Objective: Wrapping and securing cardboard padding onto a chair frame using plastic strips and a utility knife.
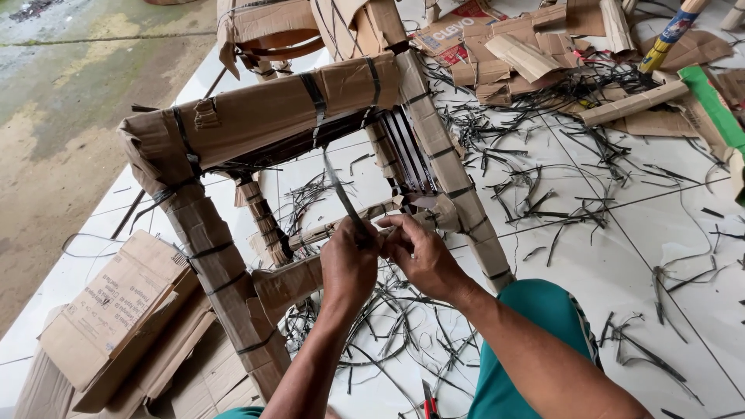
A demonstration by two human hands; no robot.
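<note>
Both hands meet at the lower rail of the cardboard-wrapped chair frame (272,140) lying on the white tiled floor (621,256). Left hand (348,264) and right hand (419,252) each close a narrow grip on the thin black plastic strap (341,194). The strap appears light, flexible and slick; hold it near the rail.

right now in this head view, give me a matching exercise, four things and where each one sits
Things:
1. left hand
2. right hand
3. flattened cardboard box
4. green strip

Places:
a. far right edge on the tiles
b. lower left, beside the wrapped frame
c. pinching the black strap
d. on a wrapped rail, right of the other hand

Pairs: 1-c, 2-d, 3-b, 4-a
</note>
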